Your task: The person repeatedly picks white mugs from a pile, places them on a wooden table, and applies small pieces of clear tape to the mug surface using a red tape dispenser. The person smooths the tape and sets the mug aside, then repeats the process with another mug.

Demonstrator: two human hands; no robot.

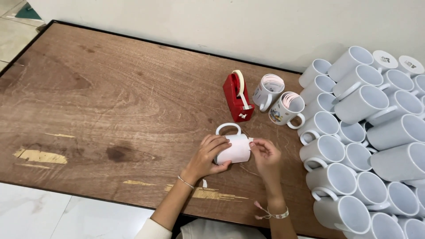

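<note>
A white mug (237,149) lies on its side on the wooden table (110,102), its handle pointing away from me and a sheet of paper wrapped around its body. My left hand (209,156) grips the mug from the left. My right hand (264,155) pinches a small piece of tape at the mug's right edge. A red tape dispenser (237,97) stands just beyond the mug.
Two mugs (278,99) with printed paper around them stand right of the dispenser. A large stack of several plain white mugs (367,146) lies on its side along the table's right end. A wall runs behind the table; pale floor tiles show below its front edge.
</note>
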